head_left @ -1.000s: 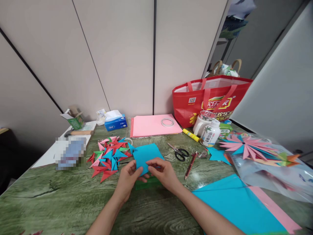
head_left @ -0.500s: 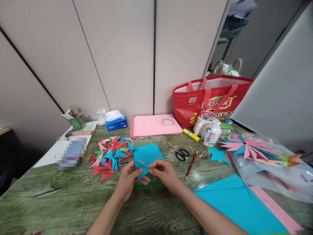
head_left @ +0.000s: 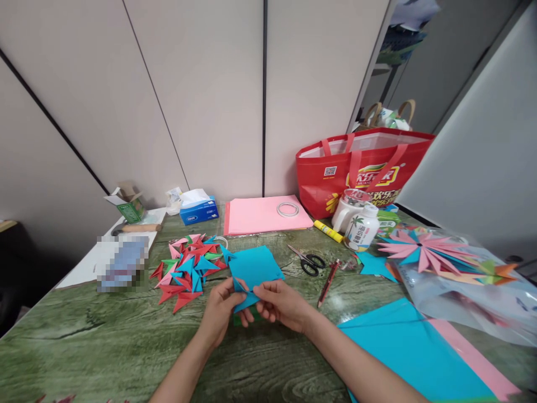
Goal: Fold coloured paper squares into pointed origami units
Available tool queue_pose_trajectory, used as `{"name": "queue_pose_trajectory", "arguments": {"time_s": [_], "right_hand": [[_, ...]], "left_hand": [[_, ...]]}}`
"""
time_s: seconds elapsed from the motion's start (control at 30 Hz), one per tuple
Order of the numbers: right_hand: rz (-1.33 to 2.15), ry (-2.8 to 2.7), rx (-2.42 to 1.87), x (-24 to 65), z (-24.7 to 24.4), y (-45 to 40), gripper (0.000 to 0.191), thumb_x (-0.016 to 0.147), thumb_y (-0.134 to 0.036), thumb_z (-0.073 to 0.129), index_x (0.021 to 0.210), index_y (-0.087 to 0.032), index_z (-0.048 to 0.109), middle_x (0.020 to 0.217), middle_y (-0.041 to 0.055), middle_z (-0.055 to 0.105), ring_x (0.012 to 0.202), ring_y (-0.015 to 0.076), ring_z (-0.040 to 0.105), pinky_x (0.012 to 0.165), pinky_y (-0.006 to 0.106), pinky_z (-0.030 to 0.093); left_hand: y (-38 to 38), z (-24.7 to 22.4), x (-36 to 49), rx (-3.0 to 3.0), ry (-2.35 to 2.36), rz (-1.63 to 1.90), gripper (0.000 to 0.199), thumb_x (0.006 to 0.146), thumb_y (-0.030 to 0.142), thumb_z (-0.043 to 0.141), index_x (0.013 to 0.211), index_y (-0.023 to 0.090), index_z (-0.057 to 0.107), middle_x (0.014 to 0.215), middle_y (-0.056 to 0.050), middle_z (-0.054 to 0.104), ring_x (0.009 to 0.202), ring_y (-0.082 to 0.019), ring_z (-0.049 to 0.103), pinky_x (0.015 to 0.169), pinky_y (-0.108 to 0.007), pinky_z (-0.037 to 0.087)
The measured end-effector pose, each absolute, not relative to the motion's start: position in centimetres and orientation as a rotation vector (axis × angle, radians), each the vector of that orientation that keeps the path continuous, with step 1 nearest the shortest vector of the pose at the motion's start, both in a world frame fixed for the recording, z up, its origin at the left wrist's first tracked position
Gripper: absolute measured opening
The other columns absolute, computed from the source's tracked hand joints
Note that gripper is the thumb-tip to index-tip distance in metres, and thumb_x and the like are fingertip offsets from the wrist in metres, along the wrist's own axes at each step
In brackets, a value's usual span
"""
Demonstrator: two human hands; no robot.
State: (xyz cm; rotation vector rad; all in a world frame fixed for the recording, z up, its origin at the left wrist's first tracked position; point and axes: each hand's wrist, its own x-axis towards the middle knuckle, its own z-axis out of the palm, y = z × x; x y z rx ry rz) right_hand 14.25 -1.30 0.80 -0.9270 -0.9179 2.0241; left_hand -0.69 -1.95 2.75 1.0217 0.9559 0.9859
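Between my hands is a small folded piece of blue paper (head_left: pixel 248 302). My left hand (head_left: pixel 222 305) pinches its left side, thumb on top and fingers partly beneath. My right hand (head_left: pixel 279 302) pinches the piece at its upper right edge with thumb and forefinger. Just beyond them lie blue paper squares (head_left: pixel 255 264). Left of the squares is a pile of folded paper pieces (head_left: pixel 193 268) in red, pink, blue and green. Something green shows partly under my hands, mostly hidden.
Black-handled scissors (head_left: pixel 310 263), a pencil (head_left: pixel 329 284) and a glue stick (head_left: pixel 328 231) lie to the right. Pink paper (head_left: pixel 260 215) with a tape roll (head_left: pixel 287 209) is at the back. A red bag (head_left: pixel 323 179), a white bottle (head_left: pixel 361 228) and large blue sheets (head_left: pixel 411 352) stand or lie rightward.
My right hand has shifted slightly and its fingers have curled in more. The blue piece has turned or folded a little, and more of the squares behind shows.
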Motion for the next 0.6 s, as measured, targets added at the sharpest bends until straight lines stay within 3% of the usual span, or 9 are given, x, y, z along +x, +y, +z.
{"name": "queue_pose_trajectory", "arguments": {"time_s": [0.13, 0.27, 0.47, 0.6], "right_hand": [[2.062, -0.901, -0.925, 14.34, 1.05, -1.39, 0.036, 0.058, -0.04, 0.07, 0.055, -0.013, 0.047, 0.044, -0.0051, 0.055, 0.033, 0.0009, 0.043, 0.032, 0.011, 0.027], [1.878, -1.054, -0.994, 14.06, 1.14, -1.53, 0.035, 0.059, -0.042, 0.068, 0.056, -0.013, 0.049, 0.04, -0.0066, 0.051, 0.029, 0.0008, 0.037, 0.029, 0.013, 0.021], [1.694, -1.134, -1.076, 13.78, 0.97, -1.47, 0.035, 0.062, -0.046, 0.063, 0.056, -0.015, 0.047, 0.04, -0.0074, 0.05, 0.03, 0.0023, 0.037, 0.03, 0.014, 0.023], [1.655, -1.182, -1.078, 13.57, 0.83, -1.59, 0.035, 0.063, -0.047, 0.061, 0.058, -0.015, 0.047, 0.042, -0.0069, 0.052, 0.031, 0.0039, 0.041, 0.031, 0.015, 0.028]], "left_hand": [[-2.07, 2.81, -0.48, 1.006, 0.944, 0.972, 0.008, 0.063, 0.016, 0.055, 0.07, 0.016, 0.051, 0.047, 0.003, 0.058, 0.034, -0.013, 0.055, 0.029, -0.018, 0.039], [-2.08, 2.87, -0.41, 1.001, 0.945, 0.975, 0.007, 0.063, 0.016, 0.056, 0.069, 0.016, 0.051, 0.046, 0.004, 0.055, 0.036, -0.013, 0.055, 0.029, -0.018, 0.039], [-2.17, 2.67, -0.36, 1.155, 0.947, 0.973, 0.026, 0.069, 0.026, 0.06, 0.091, 0.015, 0.053, 0.056, 0.002, 0.059, 0.044, -0.012, 0.056, 0.036, -0.02, 0.042], [-2.16, 2.31, -0.13, 1.202, 1.069, 1.028, 0.026, 0.068, 0.034, 0.06, 0.084, 0.015, 0.053, 0.045, 0.005, 0.053, 0.037, -0.011, 0.051, 0.031, -0.019, 0.038]]}}
